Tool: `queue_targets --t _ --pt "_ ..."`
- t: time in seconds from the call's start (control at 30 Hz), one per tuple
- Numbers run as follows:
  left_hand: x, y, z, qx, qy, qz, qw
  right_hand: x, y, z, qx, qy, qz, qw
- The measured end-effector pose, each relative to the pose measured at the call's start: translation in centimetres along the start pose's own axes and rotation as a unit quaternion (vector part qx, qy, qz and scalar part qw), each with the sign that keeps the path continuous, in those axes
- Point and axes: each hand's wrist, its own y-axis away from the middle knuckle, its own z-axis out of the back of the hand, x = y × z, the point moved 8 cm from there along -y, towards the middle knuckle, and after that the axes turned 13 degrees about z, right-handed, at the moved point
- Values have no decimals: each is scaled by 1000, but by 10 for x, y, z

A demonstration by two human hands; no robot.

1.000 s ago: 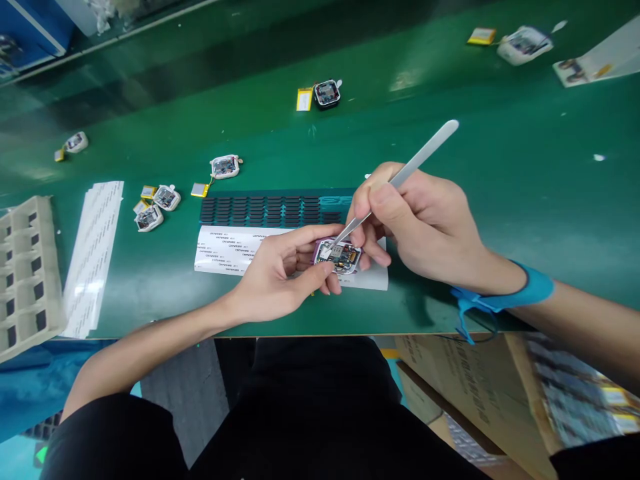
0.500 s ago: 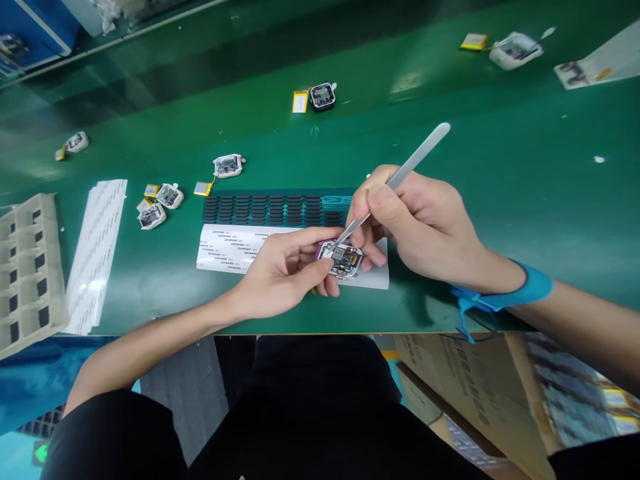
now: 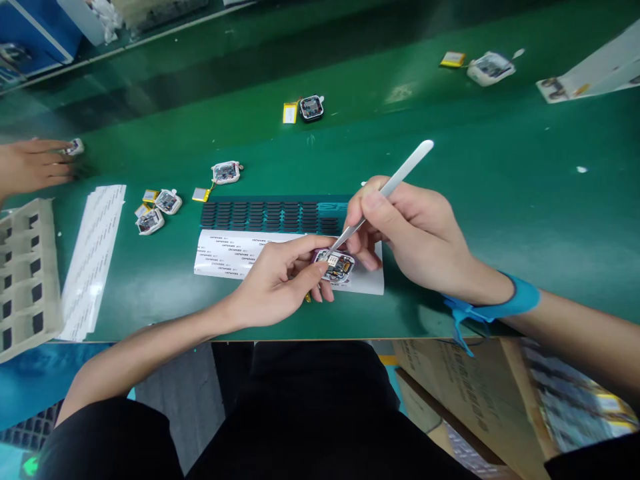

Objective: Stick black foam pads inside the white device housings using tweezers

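My left hand (image 3: 280,280) grips a small watch-like housing (image 3: 341,267) with its circuit board showing, thumb on the near side and fingers behind. Slanting up from my right hand (image 3: 415,230) is a pair of metal tweezers (image 3: 407,167), pinched between thumb and fingers. The tweezers' tip touches the upper left part of the board, close to my left thumb. Beneath the hands lies a white printed sheet (image 3: 225,257), and behind it a strip of dark adhesive-looking pieces (image 3: 260,217). A bit of yellow shows under my left fingers.
Open housings with yellow-edged batteries lie about the green table (image 3: 500,200), among them a white one (image 3: 227,172) and a black one (image 3: 312,107). At left are printed strips (image 3: 95,260) and a compartment tray (image 3: 30,280). Another person's hand (image 3: 35,163) touches a far-left housing.
Another person's hand has come in at the far left onto a housing there. My view has shifted slightly; both my hands keep their grips, with the tweezers still at the board.
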Motion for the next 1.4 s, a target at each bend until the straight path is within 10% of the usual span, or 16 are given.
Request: queue_targets --t 0.17,0.37,0.7,1.4 --pt "-6 1 5 -23 -29 -23 999 12 -11 35 -98 82 108 986" --pt "-28 4 33 -109 -16 -111 988 19 -22 37 97 386 202 895" --pt "-24 -1 16 -140 -413 -235 869 7 -21 29 225 423 187 858" --pt "-17 -3 11 -127 -475 -241 837 10 -20 30 263 413 180 853"
